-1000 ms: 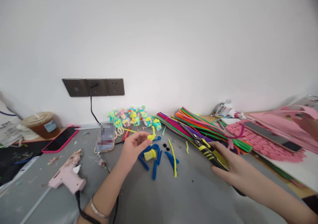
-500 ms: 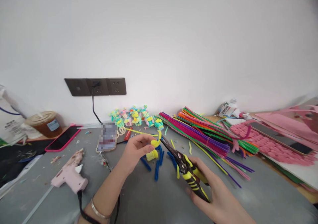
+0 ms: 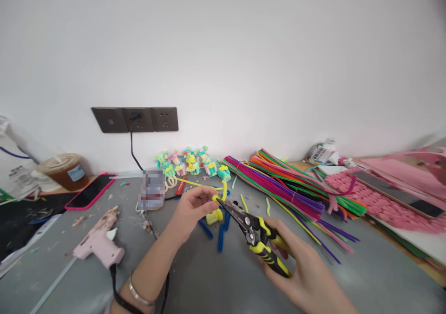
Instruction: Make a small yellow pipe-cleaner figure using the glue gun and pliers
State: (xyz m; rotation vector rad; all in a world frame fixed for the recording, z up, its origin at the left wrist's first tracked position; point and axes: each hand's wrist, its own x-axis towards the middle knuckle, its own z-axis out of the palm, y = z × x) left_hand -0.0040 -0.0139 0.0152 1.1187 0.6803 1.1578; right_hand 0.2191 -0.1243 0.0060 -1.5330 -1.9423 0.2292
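The curled yellow pipe cleaner [image 3: 224, 190] is near the middle of your view, above the counter [image 3: 195, 286], one end bent upward. Your left hand [image 3: 191, 208] pinches it between thumb and fingers. It should be very light, soft outside with a bendable core, unlikely to slip but easy to crush; the curl beside your fingertips looks the best place to hold.

At about half past four from it, your right hand [image 3: 296, 260] is wrapped around the handles of the pliers [image 3: 251, 235]. Their tips meet the yellow curl, but you can't tell whether they bite it or just overlap it.

At seven o'clock lies a yellow tuft [image 3: 213, 217], then blue strips [image 3: 220, 237] at six. The bundle of pipe cleaners [image 3: 296, 201] spreads at three, the glue gun [image 3: 99, 246] at eight.

Your left fingers hide part of the curl, the pliers may cover more strips, and the phone's [image 3: 152, 189] screen is blurred.
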